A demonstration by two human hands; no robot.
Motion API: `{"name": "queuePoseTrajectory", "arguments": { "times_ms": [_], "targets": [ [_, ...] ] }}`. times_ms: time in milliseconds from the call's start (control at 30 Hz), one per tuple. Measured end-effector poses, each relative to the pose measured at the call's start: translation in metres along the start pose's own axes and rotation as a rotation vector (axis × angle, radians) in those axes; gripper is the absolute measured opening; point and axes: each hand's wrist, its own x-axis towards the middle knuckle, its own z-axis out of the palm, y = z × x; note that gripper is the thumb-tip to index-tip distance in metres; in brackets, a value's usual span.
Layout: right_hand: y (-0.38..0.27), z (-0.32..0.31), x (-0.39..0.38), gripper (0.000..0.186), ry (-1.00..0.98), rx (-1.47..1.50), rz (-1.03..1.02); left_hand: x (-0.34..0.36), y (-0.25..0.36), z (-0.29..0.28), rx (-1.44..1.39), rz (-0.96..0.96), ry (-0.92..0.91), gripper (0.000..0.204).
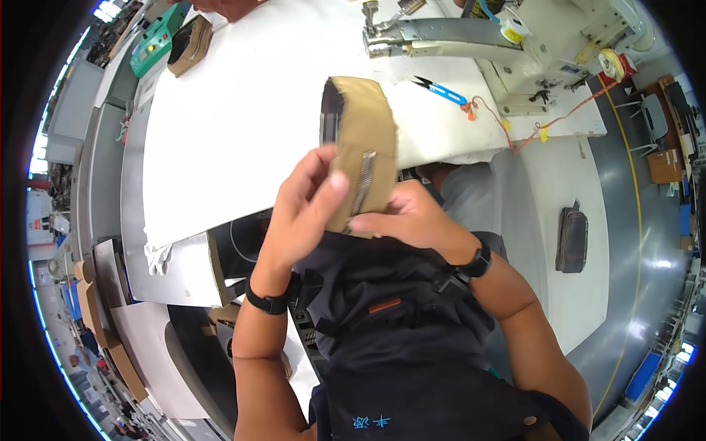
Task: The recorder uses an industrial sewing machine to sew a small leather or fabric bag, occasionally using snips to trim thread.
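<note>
Between my two hands is a tan fabric pouch [373, 132] with a dark lining, held up in front of my apron at the table's near edge. A zipper [364, 180] runs along its outer side. My left hand [305, 206] is closed on the pouch's left side, thumb on the outer face and fingers toward the lining. My right hand [412, 217] pinches the lower right corner near the zipper's end. Some of the right fingers are hidden behind the fabric.
A sewing machine [448, 40] stands at the far right. Blue thread snips [441, 90] lie before it, tied to an orange cord. Another tan pouch [191, 48] and a green box-shaped device [158, 40] are at the far left. A dark pouch [572, 239] lies on the right-hand surface.
</note>
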Motion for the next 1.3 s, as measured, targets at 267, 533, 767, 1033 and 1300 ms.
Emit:
{"name": "queuePoseTrajectory", "arguments": {
  "times_ms": [267,533,767,1033,1300],
  "targets": [
    [0.018,-0.017,-0.002,0.025,0.083,0.394,-0.006,-0.016,-0.021,-0.006,0.813,0.569,-0.161,0.015],
    [0.031,-0.011,-0.019,0.03,0.076,0.514,-0.147,-0.016,-0.01,0.005,0.84,0.638,-0.228,0.021],
    [0.024,-0.017,-0.004,0.032,0.123,0.78,-0.247,-0.011,0.013,-0.002,1.026,0.675,-0.253,0.022],
    [0.024,-0.024,0.02,0.04,0.073,0.917,-0.213,-0.008,0.025,-0.031,1.389,0.715,-0.248,0.023],
    [0.004,-0.069,-0.003,0.031,0.303,0.191,-0.024,0.027,0.033,-0.048,1.648,0.783,-0.238,0.016]
  ]
}}
